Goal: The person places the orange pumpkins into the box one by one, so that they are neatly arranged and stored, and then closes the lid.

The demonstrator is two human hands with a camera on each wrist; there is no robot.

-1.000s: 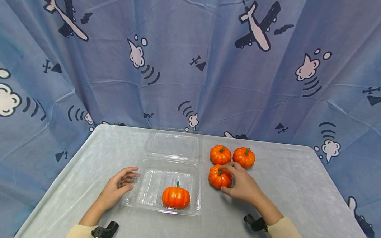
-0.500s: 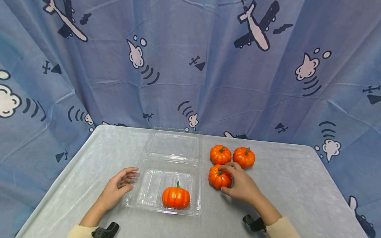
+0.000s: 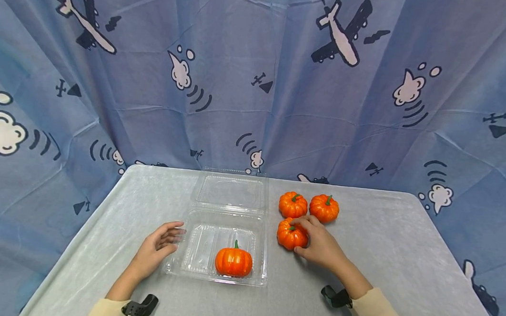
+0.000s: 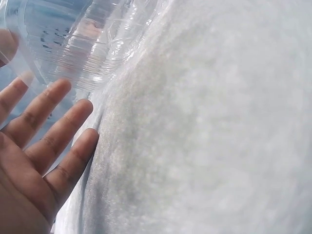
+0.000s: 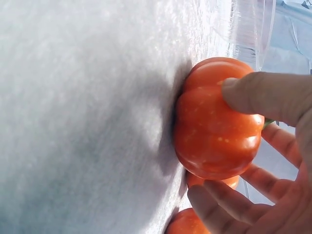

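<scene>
My right hand (image 3: 323, 243) is around the nearest of three small orange pumpkins in a group, this pumpkin (image 3: 291, 235) still standing on the table. In the right wrist view the thumb lies against the pumpkin's (image 5: 214, 126) side, and the fingers curve round its other side. At the left wall of a clear plastic clamshell box (image 3: 197, 243) is my left hand (image 3: 155, 250), its fingers loosely extended. The left wrist view has those fingers (image 4: 73, 117) close against the box; contact is hard to tell. Another pumpkin (image 3: 233, 262) sits inside the box, at its front right.
Two more pumpkins stand just behind the gripped one, a left one (image 3: 293, 205) and a right one (image 3: 324, 209). The box's lid (image 3: 231, 192) lies folded back on the pale table (image 3: 385, 251). A blue patterned curtain (image 3: 222, 80) hangs behind the table.
</scene>
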